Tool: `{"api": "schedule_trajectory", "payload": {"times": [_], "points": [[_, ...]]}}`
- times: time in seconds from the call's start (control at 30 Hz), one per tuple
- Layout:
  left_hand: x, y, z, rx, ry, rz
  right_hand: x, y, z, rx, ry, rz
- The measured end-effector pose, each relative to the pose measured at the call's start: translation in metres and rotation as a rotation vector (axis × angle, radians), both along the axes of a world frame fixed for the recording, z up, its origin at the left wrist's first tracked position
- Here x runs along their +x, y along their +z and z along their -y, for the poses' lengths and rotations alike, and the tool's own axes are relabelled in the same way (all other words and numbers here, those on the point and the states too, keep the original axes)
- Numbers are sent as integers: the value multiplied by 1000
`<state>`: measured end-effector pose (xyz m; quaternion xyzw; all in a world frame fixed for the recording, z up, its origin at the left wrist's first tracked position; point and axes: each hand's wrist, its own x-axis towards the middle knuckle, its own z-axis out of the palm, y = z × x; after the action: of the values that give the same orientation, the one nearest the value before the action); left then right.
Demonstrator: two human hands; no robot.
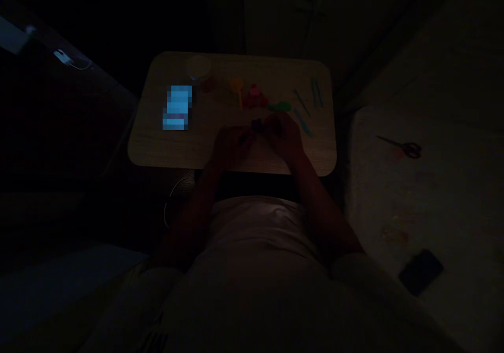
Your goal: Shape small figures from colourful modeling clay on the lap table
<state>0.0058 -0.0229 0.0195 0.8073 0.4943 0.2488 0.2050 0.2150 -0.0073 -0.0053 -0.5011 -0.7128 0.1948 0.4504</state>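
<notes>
The scene is very dark. My left hand (pixel 233 144) and my right hand (pixel 284 136) meet over the near part of a small wooden-topped table (pixel 169 151), fingers curled and closed. At their fingertips is a small dark, bluish-purple lump (pixel 257 125); its kind is too dim to tell. Just beyond my right hand lies a green tool (pixel 280 106) with a rounded end. A red and pink shaped piece (pixel 255 96) and a yellow-orange tool (pixel 237 86) with a wide head sit farther back. A light blue stick-like tool (pixel 303 122) lies right of my right hand.
A lit screen (pixel 178 107), blurred out, is on the table's left. Behind it stands a pale round tub (pixel 199 66). Several thin blue tools (pixel 317 92) lie at the right. On the pale bed-like surface (pixel 370 185) are scissors (pixel 409 149) and a dark phone-like slab (pixel 421 272).
</notes>
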Motion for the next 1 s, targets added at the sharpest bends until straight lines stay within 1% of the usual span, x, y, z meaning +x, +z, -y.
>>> {"api": "schedule_trajectory", "payload": {"times": [0.27, 0.43, 0.6, 0.8, 1.0], "points": [[0, 0, 0, 3, -3, 22, 2, -3, -1, -24, 6, 5], [1, 1, 0, -2, -16, 60, 2, -3, -1, -20, 38, -17], [1, 1, 0, -22, -6, 16, 2, -2, 0, -30, 19, 11], [0, 0, 0, 4, -4, 8, 1, -3, -1, -9, 22, -4], [0, 0, 0, 1, -14, 25, 0, -3, 0, -26, 17, 5]]}}
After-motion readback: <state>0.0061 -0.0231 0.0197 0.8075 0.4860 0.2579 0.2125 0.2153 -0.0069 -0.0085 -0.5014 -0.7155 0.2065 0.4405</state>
